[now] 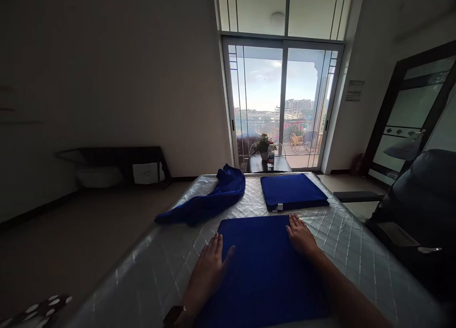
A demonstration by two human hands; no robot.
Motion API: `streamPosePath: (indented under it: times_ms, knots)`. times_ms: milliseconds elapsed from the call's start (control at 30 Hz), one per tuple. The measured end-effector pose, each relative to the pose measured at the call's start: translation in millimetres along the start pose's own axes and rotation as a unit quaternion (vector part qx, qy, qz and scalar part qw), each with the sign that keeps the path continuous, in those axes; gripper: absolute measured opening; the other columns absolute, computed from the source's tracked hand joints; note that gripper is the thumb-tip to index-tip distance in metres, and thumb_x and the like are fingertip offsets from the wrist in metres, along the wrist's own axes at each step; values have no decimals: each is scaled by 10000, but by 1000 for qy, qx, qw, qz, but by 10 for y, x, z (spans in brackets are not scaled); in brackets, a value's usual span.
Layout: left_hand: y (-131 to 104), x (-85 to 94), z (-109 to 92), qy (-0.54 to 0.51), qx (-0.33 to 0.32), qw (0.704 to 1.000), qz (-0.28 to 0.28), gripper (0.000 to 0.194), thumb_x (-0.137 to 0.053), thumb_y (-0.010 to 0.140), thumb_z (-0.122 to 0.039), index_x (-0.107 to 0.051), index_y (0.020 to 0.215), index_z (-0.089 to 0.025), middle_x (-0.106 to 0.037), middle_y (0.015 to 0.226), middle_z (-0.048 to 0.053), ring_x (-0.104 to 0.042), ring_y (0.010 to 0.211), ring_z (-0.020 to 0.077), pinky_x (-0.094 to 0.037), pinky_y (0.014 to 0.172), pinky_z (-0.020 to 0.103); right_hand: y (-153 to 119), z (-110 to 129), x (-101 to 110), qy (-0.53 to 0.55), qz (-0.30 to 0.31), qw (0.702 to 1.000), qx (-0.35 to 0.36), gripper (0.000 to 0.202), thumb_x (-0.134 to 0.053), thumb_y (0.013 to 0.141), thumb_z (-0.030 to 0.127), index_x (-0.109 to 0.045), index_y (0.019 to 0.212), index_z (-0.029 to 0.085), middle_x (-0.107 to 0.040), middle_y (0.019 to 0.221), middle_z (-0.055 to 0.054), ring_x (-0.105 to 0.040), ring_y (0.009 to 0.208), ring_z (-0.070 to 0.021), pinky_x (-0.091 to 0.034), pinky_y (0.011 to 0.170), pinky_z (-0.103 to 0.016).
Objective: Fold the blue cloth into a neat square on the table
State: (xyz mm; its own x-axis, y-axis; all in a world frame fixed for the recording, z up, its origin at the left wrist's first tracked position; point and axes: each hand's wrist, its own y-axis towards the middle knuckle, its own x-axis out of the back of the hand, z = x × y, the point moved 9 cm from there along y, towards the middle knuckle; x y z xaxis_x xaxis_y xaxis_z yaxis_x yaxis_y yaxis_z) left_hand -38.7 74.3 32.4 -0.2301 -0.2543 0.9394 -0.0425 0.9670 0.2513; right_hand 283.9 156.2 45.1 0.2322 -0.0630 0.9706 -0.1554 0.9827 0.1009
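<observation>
A flat, folded blue cloth (263, 271) lies on the quilted mattress (167, 266) right in front of me. My left hand (210, 266) rests along its left edge, fingers extended and thumb apart over the cloth. At the far right corner, my right hand (299, 235) lies on the cloth with fingers stretched out. Neither hand grasps anything. Beyond my right hand sits a neat blue folded stack (294, 190) with a small white tag at its near edge. A crumpled blue cloth (213, 200) is spread at the mattress's far left.
Past the mattress stands a small dark table (254, 164) with a potted plant (264, 145) and a bottle (270, 154), before glass sliding doors (256, 95). A dark chair (423, 200) is at the right. Against the left wall is a low dark shelf (124, 157).
</observation>
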Motion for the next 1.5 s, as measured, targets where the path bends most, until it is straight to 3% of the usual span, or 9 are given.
streamPosePath:
  times_ms: [367, 467, 667, 767, 900, 1133, 1233, 1333, 1500]
  knots:
    - [196, -130, 51, 64, 14, 993, 95, 899, -228, 959, -680, -278, 1543, 1, -272, 1625, 218, -274, 1517, 330, -268, 1236, 529, -20, 0, 45, 33, 3, 999, -11, 675, -189, 1008, 410, -228, 1579, 51, -204, 1670, -124, -156, 1556, -214, -139, 1259, -378]
    - [385, -66, -542, 77, -44, 995, 48, 866, -224, 967, -678, -347, 1531, -33, -318, 1619, 196, -289, 1512, 352, -282, 1229, 546, -27, 9, 62, 40, 2, 999, -12, 674, -195, 1007, 407, -224, 1580, 54, -194, 1670, -122, -156, 1556, -212, -144, 1259, -379]
    - [551, -379, -2400, -30, -233, 971, 46, 676, -157, 1034, -520, -387, 1533, -126, -405, 1600, 172, -317, 1513, 289, -309, 1220, 523, -47, 1, 18, 10, 0, 1000, 18, 657, -262, 995, 358, -221, 1583, 70, -202, 1674, -128, -162, 1556, -223, -168, 1262, -398]
    - [630, -554, -2735, -50, -243, 967, 58, 645, -134, 1041, -478, -345, 1553, -147, -422, 1594, 180, -347, 1500, 286, -340, 1198, 520, -48, 11, -12, -5, -10, 999, 45, 666, -347, 969, 335, -233, 1588, 118, -214, 1679, -105, -171, 1555, -217, -175, 1266, -402]
    - [713, -581, -2370, -38, -212, 976, 42, 634, -156, 1037, -489, -371, 1545, -176, -453, 1580, 162, -349, 1499, 297, -311, 1212, 537, -20, -9, 0, 11, -16, 1000, 21, 637, -273, 990, 318, -256, 1573, 62, -242, 1664, -138, -189, 1550, -225, -195, 1258, -402]
    - [819, -312, -593, 51, -64, 996, 27, 671, -235, 1021, -505, -400, 1519, -86, -393, 1601, 188, -326, 1506, 320, -290, 1218, 534, -13, 2, 49, 28, -9, 1000, -8, 660, -193, 1006, 378, -254, 1572, 46, -223, 1663, -125, -187, 1549, -222, -164, 1261, -385]
    - [804, -172, -71, 37, -9, 999, 11, 719, -232, 1011, -539, -402, 1508, -48, -401, 1589, 219, -344, 1499, 311, -310, 1208, 502, -17, -1, 43, 27, -9, 1000, -7, 664, -192, 1008, 388, -254, 1572, 45, -221, 1663, -130, -180, 1550, -225, -159, 1259, -387]
    - [759, -114, 77, 17, 19, 1000, 5, 765, -217, 1001, -568, -374, 1516, -24, -376, 1599, 223, -340, 1501, 301, -311, 1210, 475, -15, -6, 29, 23, -7, 1000, -9, 666, -184, 1011, 398, -248, 1574, 47, -225, 1662, -130, -170, 1553, -218, -156, 1258, -387]
    - [714, -49, -26, 2, 20, 1000, 0, 811, -195, 992, -606, -372, 1512, -9, -366, 1602, 218, -329, 1505, 306, -297, 1216, 483, -10, -2, 27, 13, -1, 1000, -7, 666, -186, 1014, 399, -229, 1576, 44, -217, 1668, -133, -144, 1557, -200, -141, 1259, -376]
